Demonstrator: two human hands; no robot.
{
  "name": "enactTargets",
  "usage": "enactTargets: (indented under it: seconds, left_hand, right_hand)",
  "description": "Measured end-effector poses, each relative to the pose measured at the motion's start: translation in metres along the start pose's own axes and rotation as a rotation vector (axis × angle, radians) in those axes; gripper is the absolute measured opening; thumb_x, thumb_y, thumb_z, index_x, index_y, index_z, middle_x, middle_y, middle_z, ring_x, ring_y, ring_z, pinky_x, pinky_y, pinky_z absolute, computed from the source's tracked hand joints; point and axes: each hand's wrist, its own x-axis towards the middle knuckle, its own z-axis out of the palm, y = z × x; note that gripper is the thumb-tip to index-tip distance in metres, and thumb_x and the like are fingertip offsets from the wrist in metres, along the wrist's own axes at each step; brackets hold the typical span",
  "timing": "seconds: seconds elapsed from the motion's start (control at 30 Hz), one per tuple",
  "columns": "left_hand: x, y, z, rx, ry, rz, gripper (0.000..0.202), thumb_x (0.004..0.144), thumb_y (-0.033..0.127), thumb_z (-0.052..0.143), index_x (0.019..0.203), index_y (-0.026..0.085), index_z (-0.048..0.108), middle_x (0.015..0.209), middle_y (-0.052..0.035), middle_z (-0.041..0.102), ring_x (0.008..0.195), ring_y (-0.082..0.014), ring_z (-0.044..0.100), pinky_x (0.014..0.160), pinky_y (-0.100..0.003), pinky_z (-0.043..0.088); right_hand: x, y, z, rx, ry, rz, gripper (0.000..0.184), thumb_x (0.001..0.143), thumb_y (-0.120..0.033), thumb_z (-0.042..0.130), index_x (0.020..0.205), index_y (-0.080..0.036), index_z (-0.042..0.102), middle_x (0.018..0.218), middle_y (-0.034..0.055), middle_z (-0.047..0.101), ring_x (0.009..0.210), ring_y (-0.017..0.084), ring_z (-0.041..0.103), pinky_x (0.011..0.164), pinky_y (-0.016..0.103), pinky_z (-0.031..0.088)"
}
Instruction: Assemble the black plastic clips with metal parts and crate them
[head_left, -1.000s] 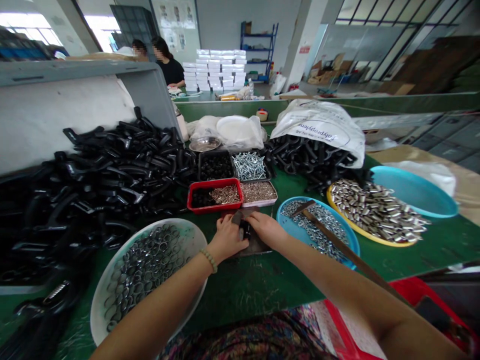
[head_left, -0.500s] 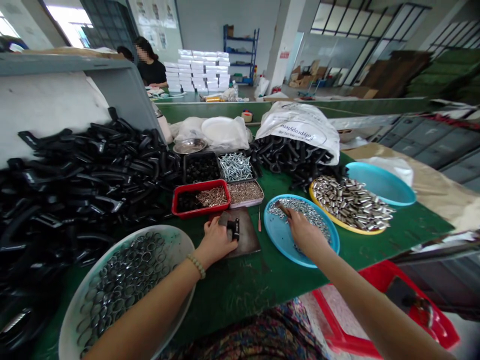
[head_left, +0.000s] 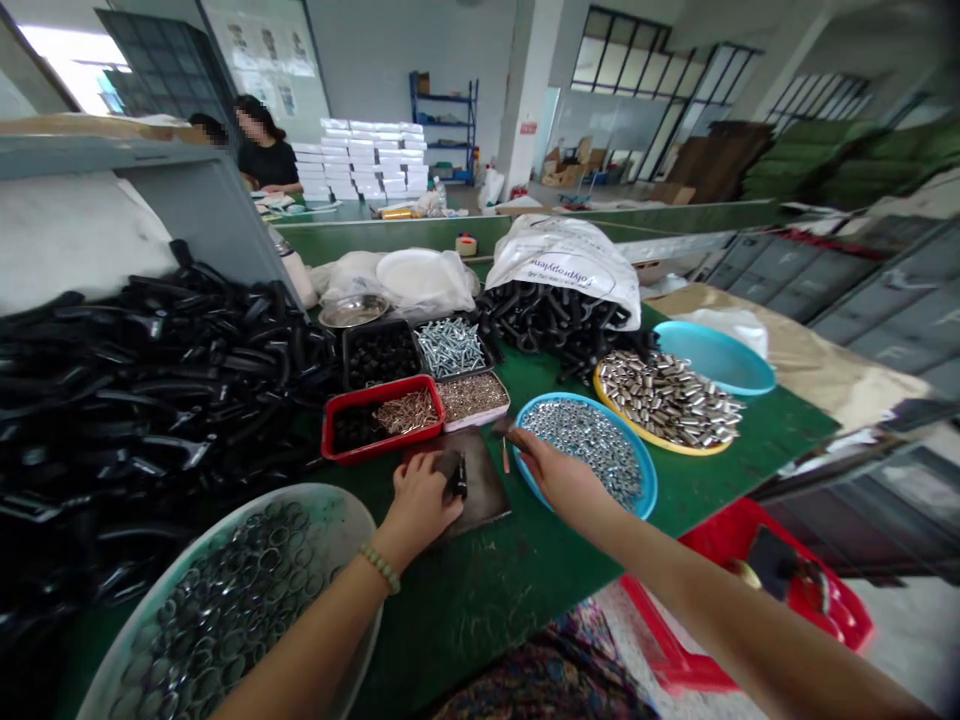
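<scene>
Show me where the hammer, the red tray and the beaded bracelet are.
Hammer [head_left: 503,427]: head camera view, on its dark striking head.
Red tray [head_left: 386,446]: head camera view, on its near wall.
Beaded bracelet [head_left: 381,567]: head camera view, on its middle beads.

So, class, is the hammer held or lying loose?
Held: the right hand is closed around it, with the hammer head sticking out beyond.
</scene>
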Motion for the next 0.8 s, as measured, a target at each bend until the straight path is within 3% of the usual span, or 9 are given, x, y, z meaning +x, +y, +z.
enactTargets:
  seconds: [0.07, 0.13, 0.23, 0.33, 0.43, 0.57, 0.63, 0.8]
  left_hand:
    - [0.001, 0.0, -0.002, -0.029, -0.021, 0.021, 0.042, 0.073, 0.026, 0.057, 0.115, 0.021, 0.061, 0.128, -0.0113, 0.052, 0.12, -0.0313, 0.039, 0.103, -0.051, 0.019]
    - [0.004, 0.002, -0.007, -0.18, -0.005, -0.016, 0.041, 0.073, 0.027, 0.056, 0.113, 0.021, 0.063, 0.127, -0.0119, 0.053, 0.121, -0.0327, 0.039, 0.104, -0.053, 0.018]
    - [0.006, 0.01, -0.024, -0.752, -0.025, -0.193, 0.039, 0.078, 0.034, 0.049, 0.112, 0.02, 0.063, 0.121, -0.011, 0.058, 0.117, -0.0296, 0.047, 0.103, -0.048, 0.028]
    - [0.005, 0.023, -0.048, -1.437, -0.181, -0.411, 0.042, 0.083, 0.043, 0.039, 0.108, 0.019, 0.063, 0.11, -0.0106, 0.064, 0.104, -0.027, 0.058, 0.091, -0.044, 0.043]
    - [0.003, 0.038, -0.063, -1.779, -0.211, -0.522, 0.044, 0.083, 0.047, 0.04, 0.109, 0.019, 0.062, 0.102, -0.0107, 0.067, 0.089, -0.0251, 0.064, 0.079, -0.043, 0.051]
    - [0.003, 0.05, -0.054, -1.689, 0.113, -0.692, 0.029, 0.078, 0.025, 0.06, 0.107, 0.022, 0.059, 0.087, -0.0048, 0.069, 0.07, -0.018, 0.067, 0.067, -0.033, 0.055]
    - [0.006, 0.053, -0.044, -1.597, 0.231, -0.721, 0.028, 0.075, 0.014, 0.063, 0.102, 0.021, 0.059, 0.08, -0.0028, 0.068, 0.064, -0.0157, 0.066, 0.061, -0.028, 0.055]
    - [0.01, 0.059, -0.028, -1.525, 0.231, -0.741, 0.021, 0.078, 0.01, 0.062, 0.097, 0.018, 0.058, 0.074, -0.0021, 0.067, 0.063, -0.0154, 0.067, 0.059, -0.024, 0.056]
  right_hand:
    - [-0.006, 0.029, 0.004, -0.181, 0.075, 0.122, 0.044, 0.095, -0.036, 0.033, 0.139, -0.031, 0.034, 0.104, 0.0108, 0.063, 0.078, 0.022, 0.066, 0.065, 0.03, 0.046]
    - [-0.006, 0.057, 0.003, -0.31, 0.094, 0.156, 0.043, 0.094, -0.037, 0.036, 0.137, -0.028, 0.04, 0.101, 0.0113, 0.062, 0.08, 0.023, 0.064, 0.067, 0.031, 0.046]
    - [0.016, 0.095, -0.014, -0.392, 0.139, 0.185, 0.038, 0.094, -0.039, 0.037, 0.123, -0.023, 0.055, 0.109, 0.0135, 0.058, 0.102, 0.027, 0.055, 0.081, 0.036, 0.045]
    - [0.055, 0.126, -0.042, -0.455, 0.179, 0.349, 0.036, 0.094, -0.034, 0.039, 0.112, -0.014, 0.062, 0.118, 0.0204, 0.052, 0.113, 0.033, 0.047, 0.086, 0.045, 0.043]
    - [0.09, 0.15, -0.061, -0.445, 0.154, 0.399, 0.028, 0.091, -0.027, 0.048, 0.106, -0.009, 0.064, 0.118, 0.0212, 0.052, 0.114, 0.033, 0.047, 0.086, 0.045, 0.044]
    - [0.11, 0.168, -0.066, -0.417, 0.139, 0.401, 0.031, 0.09, -0.032, 0.054, 0.115, -0.015, 0.056, 0.119, 0.0104, 0.056, 0.102, 0.021, 0.057, 0.085, 0.04, 0.049]
    - [0.11, 0.171, -0.066, -0.402, 0.154, 0.385, 0.033, 0.089, -0.033, 0.055, 0.117, -0.016, 0.055, 0.119, 0.0091, 0.056, 0.101, 0.02, 0.057, 0.085, 0.041, 0.049]
    - [0.09, 0.158, -0.056, -0.331, 0.192, 0.273, 0.025, 0.091, -0.025, 0.047, 0.103, -0.011, 0.064, 0.117, 0.0181, 0.055, 0.115, 0.026, 0.047, 0.094, 0.039, 0.04]
